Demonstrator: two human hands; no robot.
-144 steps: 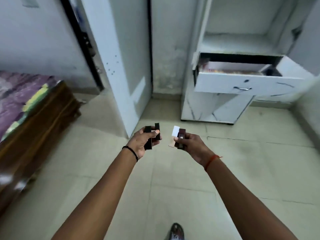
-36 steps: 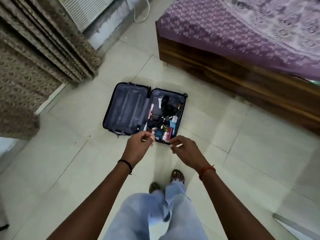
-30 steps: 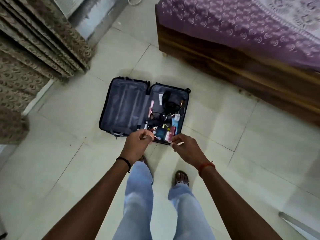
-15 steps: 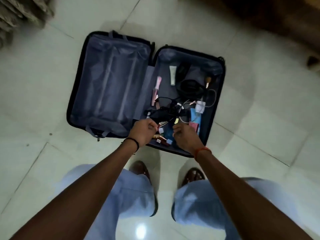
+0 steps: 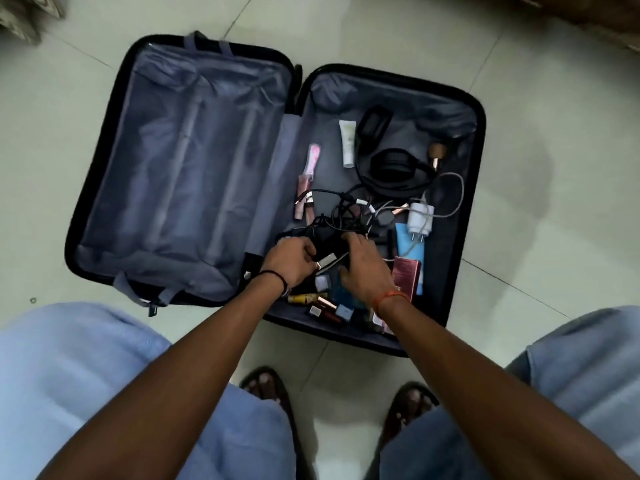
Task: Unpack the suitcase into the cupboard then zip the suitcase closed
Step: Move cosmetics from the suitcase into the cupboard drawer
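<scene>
Reaching into suitcase (image 5: 464, 209) — both hands on black bundle (image 5: 327, 239), no legible labels

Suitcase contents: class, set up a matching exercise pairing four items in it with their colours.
Items:
1. tube
2. headphones
3. charger
4. box

Colours:
A. black
B. maroon
C. pale green and white
D. white

Pairs: 1-C, 2-A, 3-D, 4-B. All four lie in the right half of the suitcase.
</scene>
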